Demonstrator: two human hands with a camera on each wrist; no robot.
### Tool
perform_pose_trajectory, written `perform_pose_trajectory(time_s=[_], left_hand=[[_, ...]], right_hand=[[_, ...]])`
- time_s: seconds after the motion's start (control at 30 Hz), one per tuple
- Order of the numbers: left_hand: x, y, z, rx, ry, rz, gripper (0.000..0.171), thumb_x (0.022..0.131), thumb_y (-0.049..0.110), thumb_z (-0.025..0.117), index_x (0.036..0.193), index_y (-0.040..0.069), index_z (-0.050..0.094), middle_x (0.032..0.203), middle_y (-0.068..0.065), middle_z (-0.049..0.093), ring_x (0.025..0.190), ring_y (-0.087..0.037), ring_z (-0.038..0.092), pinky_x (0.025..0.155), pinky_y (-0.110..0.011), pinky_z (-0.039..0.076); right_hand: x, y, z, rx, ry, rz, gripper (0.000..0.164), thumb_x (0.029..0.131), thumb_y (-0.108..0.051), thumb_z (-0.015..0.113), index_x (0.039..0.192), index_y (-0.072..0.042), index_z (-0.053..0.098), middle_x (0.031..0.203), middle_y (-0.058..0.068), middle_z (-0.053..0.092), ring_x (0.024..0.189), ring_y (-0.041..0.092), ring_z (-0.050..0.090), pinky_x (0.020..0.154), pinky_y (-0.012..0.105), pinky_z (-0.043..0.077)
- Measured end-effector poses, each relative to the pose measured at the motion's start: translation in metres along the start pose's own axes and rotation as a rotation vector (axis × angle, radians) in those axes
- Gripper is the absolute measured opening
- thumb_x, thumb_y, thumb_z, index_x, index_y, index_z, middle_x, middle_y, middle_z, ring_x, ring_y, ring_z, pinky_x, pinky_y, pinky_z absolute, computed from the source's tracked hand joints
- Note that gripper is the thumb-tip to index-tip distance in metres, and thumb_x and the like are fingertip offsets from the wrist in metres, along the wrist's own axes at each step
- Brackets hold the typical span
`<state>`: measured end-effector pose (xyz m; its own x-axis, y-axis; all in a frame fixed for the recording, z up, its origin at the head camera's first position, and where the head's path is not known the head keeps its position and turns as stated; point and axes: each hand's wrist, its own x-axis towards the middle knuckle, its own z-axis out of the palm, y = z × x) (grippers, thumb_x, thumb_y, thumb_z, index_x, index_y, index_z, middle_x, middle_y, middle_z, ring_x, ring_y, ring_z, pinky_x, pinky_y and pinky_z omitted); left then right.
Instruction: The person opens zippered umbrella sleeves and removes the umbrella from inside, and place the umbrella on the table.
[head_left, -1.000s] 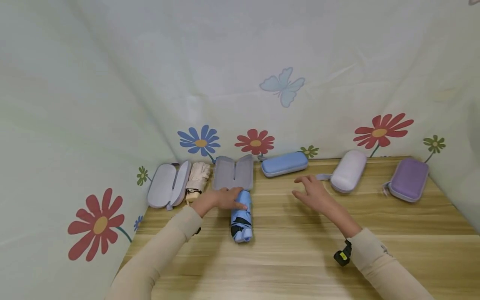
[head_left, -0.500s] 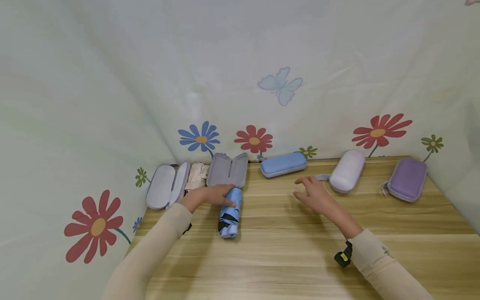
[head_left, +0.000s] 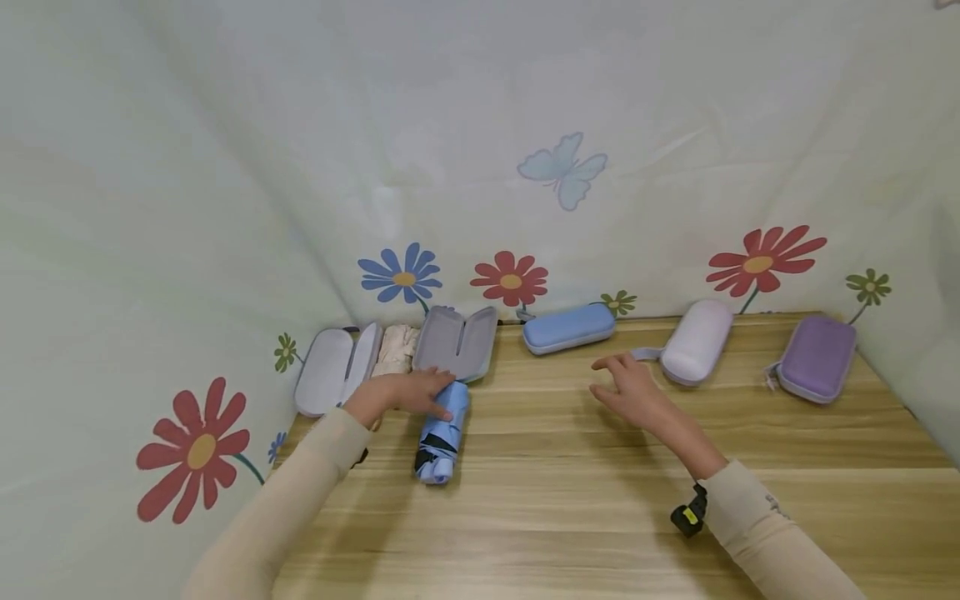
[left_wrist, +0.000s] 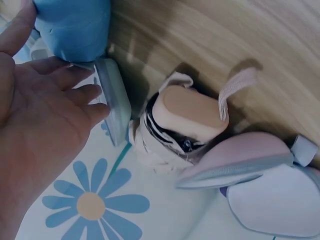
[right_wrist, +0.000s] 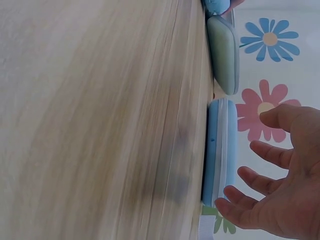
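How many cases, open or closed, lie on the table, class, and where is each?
5. From left to right along the back: open pale case, open grey case, closed blue case, closed pale case, closed purple case. None appears hidden.

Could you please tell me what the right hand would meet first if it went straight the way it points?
Most likely the closed blue case, though the right hand might pass above it; its height is unclear.

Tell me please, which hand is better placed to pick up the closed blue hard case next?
Probably the right hand: it holds nothing and is nearer to the closed blue hard case, while the left hand grips the blue folded umbrella.
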<state>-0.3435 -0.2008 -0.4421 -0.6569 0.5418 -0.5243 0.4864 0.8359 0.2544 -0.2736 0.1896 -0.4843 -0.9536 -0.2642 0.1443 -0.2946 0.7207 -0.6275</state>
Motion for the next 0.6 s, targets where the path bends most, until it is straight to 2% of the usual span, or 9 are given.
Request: perform_pose_trajectory(time_s=[0.13, 0.33, 0.6], left_hand=[[0.0011, -0.0012, -0.0049, 0.032, -0.015, -0.023, 0.084, 0.101, 0.041, 0.063, 0.159, -0.005, 0.024, 0.165, -0.024, 0.023, 0.153, -0.044, 0.012, 0.123, -0.055, 0.014], [0.0081, -0.0018, -0.0055, 0.017, -0.041, -0.002, 0.085, 0.101, 0.041, 0.062, 0.158, -0.008, 0.023, 0.163, -0.024, 0.026, 0.152, -0.039, 0.023, 0.122, -0.048, 0.022], [0.008, 0.0004, -0.0054, -0.02, -0.065, -0.039, 0.087, 0.101, 0.042, 0.062, 0.159, -0.006, 0.019, 0.165, -0.024, 0.023, 0.153, -0.038, 0.021, 0.122, -0.048, 0.021]], right_hand=[[0.0016, -0.0008, 0.0014, 0.0, -0.006, 0.0, 0.039, 0.101, -0.018, 0.062, 0.133, 0.004, 0.057, 0.137, 0.037, 0.045, 0.126, 0.058, 0.043, 0.099, 0.066, 0.041], [0.0012, -0.002, 0.0028, 0.0, -0.009, -0.004, 0.038, 0.102, -0.017, 0.062, 0.133, 0.004, 0.057, 0.137, 0.037, 0.046, 0.125, 0.059, 0.043, 0.099, 0.066, 0.04], [-0.0015, -0.0007, 0.0036, -0.001, -0.014, -0.004, 0.038, 0.102, -0.017, 0.06, 0.134, 0.005, 0.057, 0.136, 0.036, 0.046, 0.126, 0.059, 0.043, 0.098, 0.067, 0.04]])
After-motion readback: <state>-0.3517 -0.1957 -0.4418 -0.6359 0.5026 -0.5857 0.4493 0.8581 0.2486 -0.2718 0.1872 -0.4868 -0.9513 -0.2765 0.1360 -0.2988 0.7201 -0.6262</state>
